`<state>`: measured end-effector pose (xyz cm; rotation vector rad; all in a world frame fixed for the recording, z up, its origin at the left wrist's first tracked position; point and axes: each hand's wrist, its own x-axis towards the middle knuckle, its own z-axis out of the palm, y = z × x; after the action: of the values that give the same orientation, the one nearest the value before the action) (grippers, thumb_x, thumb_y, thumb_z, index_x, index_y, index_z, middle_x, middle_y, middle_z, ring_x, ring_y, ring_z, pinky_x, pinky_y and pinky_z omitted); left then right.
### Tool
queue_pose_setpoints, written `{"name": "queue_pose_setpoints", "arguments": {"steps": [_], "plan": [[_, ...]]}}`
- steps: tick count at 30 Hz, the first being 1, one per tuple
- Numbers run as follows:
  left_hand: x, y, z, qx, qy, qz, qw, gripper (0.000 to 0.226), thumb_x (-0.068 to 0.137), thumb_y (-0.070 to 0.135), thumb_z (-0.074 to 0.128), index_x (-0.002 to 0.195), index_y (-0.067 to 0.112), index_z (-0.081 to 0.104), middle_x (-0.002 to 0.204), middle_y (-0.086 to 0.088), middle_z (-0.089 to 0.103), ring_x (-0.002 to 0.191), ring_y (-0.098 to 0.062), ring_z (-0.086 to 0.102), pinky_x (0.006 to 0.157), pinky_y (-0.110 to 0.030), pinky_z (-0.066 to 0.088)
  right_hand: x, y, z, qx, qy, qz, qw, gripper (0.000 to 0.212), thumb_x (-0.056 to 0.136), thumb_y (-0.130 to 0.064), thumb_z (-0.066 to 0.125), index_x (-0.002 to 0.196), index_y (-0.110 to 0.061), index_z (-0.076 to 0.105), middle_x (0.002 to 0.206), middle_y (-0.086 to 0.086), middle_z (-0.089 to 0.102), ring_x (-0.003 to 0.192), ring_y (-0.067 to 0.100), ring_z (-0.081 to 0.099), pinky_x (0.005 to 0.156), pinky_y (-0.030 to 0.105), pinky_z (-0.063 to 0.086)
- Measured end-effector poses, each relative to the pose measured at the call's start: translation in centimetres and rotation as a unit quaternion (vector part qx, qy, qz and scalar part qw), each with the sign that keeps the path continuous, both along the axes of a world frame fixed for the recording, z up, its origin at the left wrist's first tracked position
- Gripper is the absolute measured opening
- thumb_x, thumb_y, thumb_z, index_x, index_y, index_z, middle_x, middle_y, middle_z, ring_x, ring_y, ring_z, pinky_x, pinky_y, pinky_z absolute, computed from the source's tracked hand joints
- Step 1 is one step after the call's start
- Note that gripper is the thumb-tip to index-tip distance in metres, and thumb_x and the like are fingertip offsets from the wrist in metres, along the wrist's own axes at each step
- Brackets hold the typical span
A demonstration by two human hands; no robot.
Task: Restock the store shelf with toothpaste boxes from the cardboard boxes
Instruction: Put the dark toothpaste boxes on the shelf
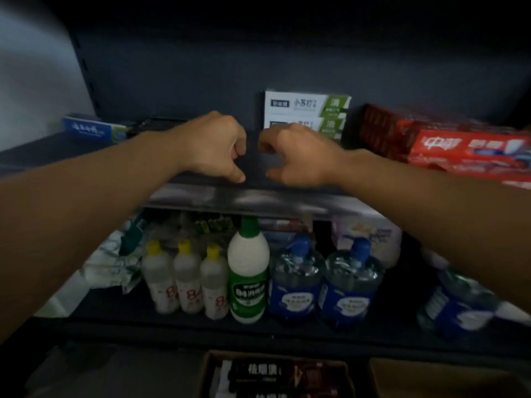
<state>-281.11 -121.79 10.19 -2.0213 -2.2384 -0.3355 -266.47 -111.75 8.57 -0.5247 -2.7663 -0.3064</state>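
Both hands over the bare middle of the upper shelf, close together, not touching. Left hand: fingers curled under, thumb tip down near the shelf's front lip; nothing visible in the grip. Right hand: fingers loosely curled and slightly spread, nothing seen in it; can't tell if the tips touch the shelf. Toothpaste on this shelf: white-green boxes stacked two high just behind the right hand, red boxes piled at the right, one blue box far left. Cardboard box at the bottom edge holds dark toothpaste boxes. Lower shelf: yellow-capped bottles, green-white bottle, blue pump bottles.
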Motion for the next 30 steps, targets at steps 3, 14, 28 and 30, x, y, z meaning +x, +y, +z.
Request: {"name": "queue_pose_setpoints", "arguments": {"steps": [3,14,28,30], "plan": [[1.8,-1.0,-1.7,-0.002,0.011,-0.038,0.999,0.046,0.066,0.033,0.085,0.104,0.013,0.067,0.093,-0.001,0.068,0.086,-0.017,0.061,0.078,-0.027,0.051,2.8,-1.3,-2.3,0.0,-0.007,-0.005,1.0,0.03,0.078,-0.025,0.067,0.103,-0.011,0.056,0.104,0.009,0.059,0.095,0.027,0.055,0.079,0.039,0.047],[8.0,-3.9,-15.0,-0.164,0.035,-0.162,0.972,0.041,0.071,0.041,0.076,0.099,0.013,0.066,0.091,-0.003,0.066,0.082,-0.02,0.062,0.07,-0.034,0.054,12.1,-6.0,-14.5,-0.121,-0.03,-0.036,0.992,0.032,0.079,-0.019,0.068,0.108,-0.007,0.061,0.107,0.011,0.06,0.1,0.025,0.053,0.084,0.041,0.047],[9.6,-5.8,-32.0,-0.325,-0.025,-0.172,0.93,0.043,0.073,0.043,0.076,0.103,0.016,0.062,0.103,-0.002,0.06,0.09,-0.018,0.057,0.077,-0.038,0.053,16.2,-9.3,-35.4,-0.269,-0.246,-0.086,0.927,0.078,0.082,-0.042,0.067,0.145,-0.012,0.031,0.144,0.008,0.035,0.131,0.024,0.035,0.106,0.039,0.039],[9.4,-6.0,-32.6,-0.326,-0.026,-0.168,0.93,0.044,0.073,0.043,0.076,0.105,0.017,0.062,0.104,-0.001,0.06,0.092,-0.018,0.057,0.078,-0.036,0.053,16.3,-9.2,-36.4,-0.253,-0.242,-0.086,0.933,0.076,0.083,-0.041,0.066,0.144,-0.01,0.032,0.144,0.009,0.035,0.131,0.024,0.036,0.105,0.038,0.039]]}}
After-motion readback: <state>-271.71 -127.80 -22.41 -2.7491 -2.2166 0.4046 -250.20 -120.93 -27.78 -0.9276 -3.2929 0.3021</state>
